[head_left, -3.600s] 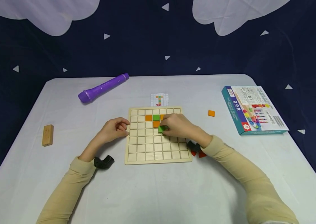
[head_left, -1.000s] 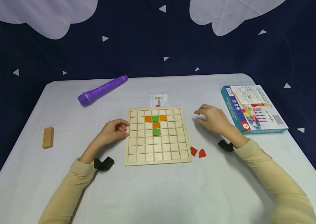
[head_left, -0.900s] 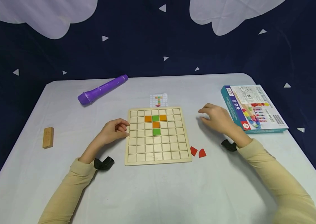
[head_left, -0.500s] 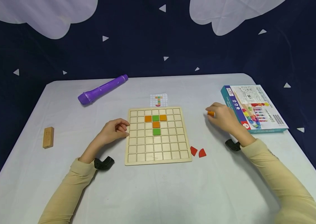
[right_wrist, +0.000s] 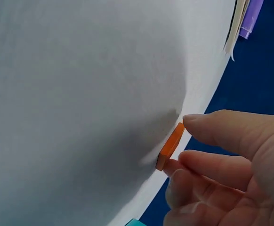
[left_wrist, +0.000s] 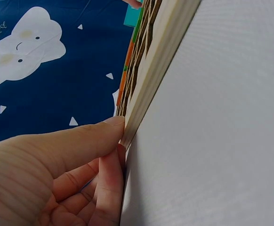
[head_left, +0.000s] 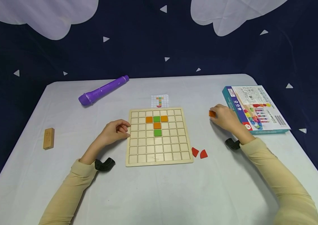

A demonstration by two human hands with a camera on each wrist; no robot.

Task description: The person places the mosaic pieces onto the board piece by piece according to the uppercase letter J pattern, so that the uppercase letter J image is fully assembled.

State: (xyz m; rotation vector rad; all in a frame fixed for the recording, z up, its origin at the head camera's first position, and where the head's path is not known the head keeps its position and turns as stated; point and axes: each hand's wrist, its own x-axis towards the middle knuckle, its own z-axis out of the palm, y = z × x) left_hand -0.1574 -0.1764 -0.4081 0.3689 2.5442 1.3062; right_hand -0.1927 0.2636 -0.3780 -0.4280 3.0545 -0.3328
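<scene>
A wooden grid board (head_left: 134, 155) lies on the white table. Orange tiles and green tiles (head_left: 157, 132) form a T with a short stem in its cells. My left hand (head_left: 113, 132) holds the board's left edge; in the left wrist view, the thumb and a finger of this hand (left_wrist: 73, 169) meet at the board's rim (left_wrist: 160, 70). Right of the board, my right hand (head_left: 225, 118) pinches an orange square tile (head_left: 212, 113) between thumb and fingers. In the right wrist view that orange tile (right_wrist: 170, 147) stands tilted at the fingertips.
Two red quarter-round pieces (head_left: 199, 153) lie by the board's lower right corner. A pattern card (head_left: 165, 100) is behind the board. A purple microphone (head_left: 103, 90), a wooden block (head_left: 48, 138) at left and a colourful box (head_left: 263, 109) at right stand on the table (head_left: 159, 197).
My right hand placed a green tile below the orange one, let go, moved right, and took hold of the orange tile off the table. My left hand stays at the board's edge.
</scene>
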